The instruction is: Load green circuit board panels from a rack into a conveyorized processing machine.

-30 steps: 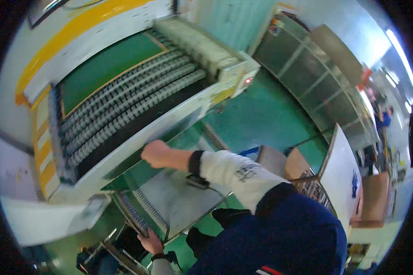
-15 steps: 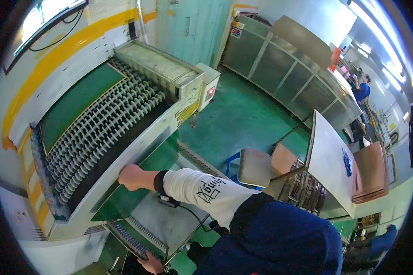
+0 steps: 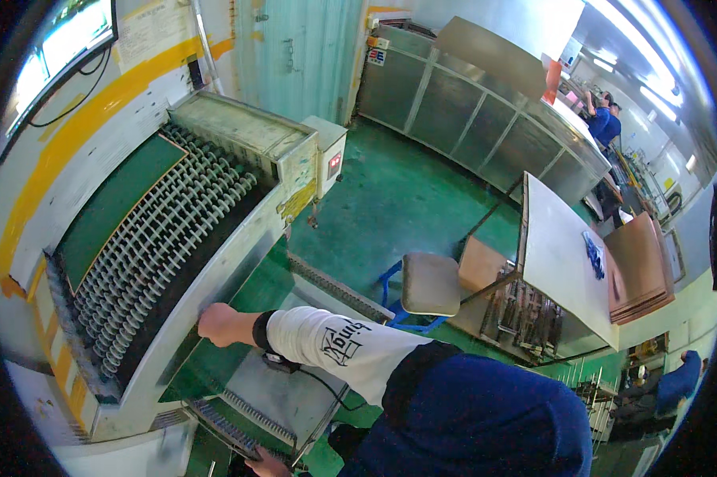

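Head view: left hand (image 3: 219, 324) clamps fist-tight on the roller conveyor's front edge (image 3: 215, 274), right hand (image 3: 265, 463) half cut off at the bottom, grip impossible to tell, best keep knuckles clear of the rollers (image 3: 156, 246)

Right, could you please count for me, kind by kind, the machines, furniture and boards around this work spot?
Grey metal roller conveyor machine: 1
Flat green board on its rollers: 1
Tan-seated stool with a blue frame: 1
White-topped table: 1
Wall-mounted monitor: 1
Total: 5
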### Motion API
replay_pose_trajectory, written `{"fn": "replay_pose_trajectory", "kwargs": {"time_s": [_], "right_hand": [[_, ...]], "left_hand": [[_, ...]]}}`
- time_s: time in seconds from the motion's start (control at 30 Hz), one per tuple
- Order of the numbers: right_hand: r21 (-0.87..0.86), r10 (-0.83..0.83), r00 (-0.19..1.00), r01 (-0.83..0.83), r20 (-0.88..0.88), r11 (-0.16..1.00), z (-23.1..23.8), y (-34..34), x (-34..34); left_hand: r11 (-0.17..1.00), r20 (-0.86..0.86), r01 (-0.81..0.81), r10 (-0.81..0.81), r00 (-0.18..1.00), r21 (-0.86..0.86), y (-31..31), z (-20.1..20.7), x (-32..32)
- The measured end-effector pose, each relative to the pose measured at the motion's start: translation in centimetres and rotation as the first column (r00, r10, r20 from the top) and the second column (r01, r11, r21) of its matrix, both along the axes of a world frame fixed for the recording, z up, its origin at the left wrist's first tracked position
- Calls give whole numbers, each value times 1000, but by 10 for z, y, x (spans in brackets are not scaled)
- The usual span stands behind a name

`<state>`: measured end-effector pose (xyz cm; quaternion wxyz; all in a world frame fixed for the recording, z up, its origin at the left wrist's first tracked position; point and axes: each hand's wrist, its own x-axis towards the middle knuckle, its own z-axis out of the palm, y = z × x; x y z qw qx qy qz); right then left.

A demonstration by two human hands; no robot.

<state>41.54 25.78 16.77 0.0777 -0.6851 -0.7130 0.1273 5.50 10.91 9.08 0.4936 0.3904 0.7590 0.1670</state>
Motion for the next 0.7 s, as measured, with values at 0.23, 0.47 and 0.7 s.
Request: {"fn": "replay_pose_trajectory", "kwargs": {"time_s": [0.23, 0.47, 0.7], "right_hand": [[-7, 43, 999, -43, 18, 999, 8, -15, -5], [47, 105, 994, -106, 18, 993, 50, -23, 0], [205, 62, 997, -70, 48, 976, 87, -30, -6]], "left_hand": [[989, -93, 139, -134, 987, 48, -2, 2, -1], [999, 110, 45, -43, 993, -15, -1, 8, -10], [988, 88, 151, -148, 985, -36, 9, -35, -25]]}}
